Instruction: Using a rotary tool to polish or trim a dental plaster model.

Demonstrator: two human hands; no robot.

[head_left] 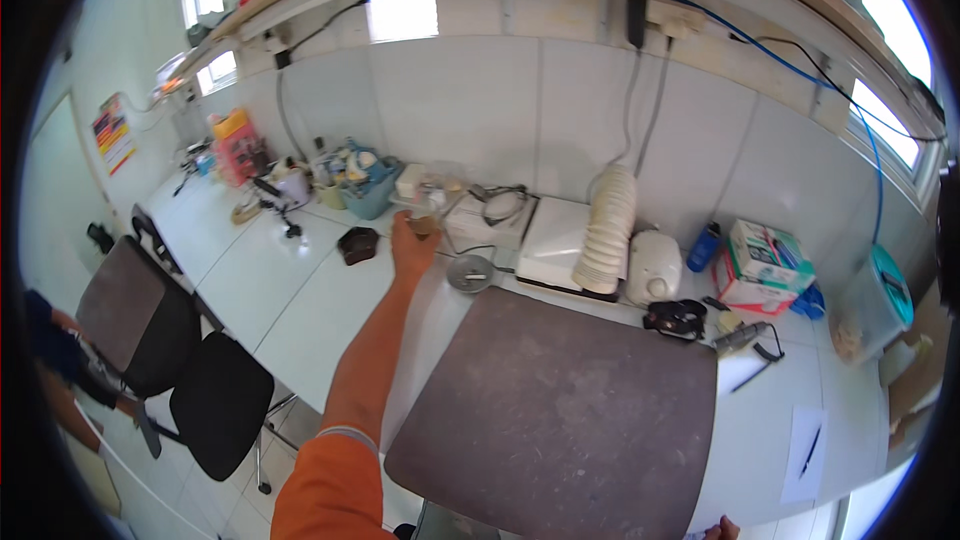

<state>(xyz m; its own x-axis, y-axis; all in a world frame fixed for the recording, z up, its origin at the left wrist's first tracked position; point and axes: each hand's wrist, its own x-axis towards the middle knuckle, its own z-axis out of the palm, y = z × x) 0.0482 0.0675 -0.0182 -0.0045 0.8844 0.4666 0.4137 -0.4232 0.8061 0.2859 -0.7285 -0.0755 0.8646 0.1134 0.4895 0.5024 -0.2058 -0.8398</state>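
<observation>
My left hand (410, 250) reaches across the white table toward the back, its arm in an orange sleeve. Its fingers close around a small brownish, cup-like container (426, 227), partly hidden by the hand. Beside the hand stand a dark brown angular bowl (358, 246) and a round grey dish (470, 274) with a small pale piece in it. Just behind are clear plastic containers (432, 196). Only part of my right hand (722, 528) shows at the bottom edge, by the near right corner of the brown mat (560, 400); its fingers look curled, and whatever they may hold is hidden.
A white machine with a ribbed hose (606, 230) stands behind the mat. Rightward are a blue bottle (704, 247), stacked boxes (762, 265), a handheld rotary tool (740, 338) and a pen on paper (809, 452). A blue basket (370, 197) stands back left. Another person (60, 350) is by the chairs.
</observation>
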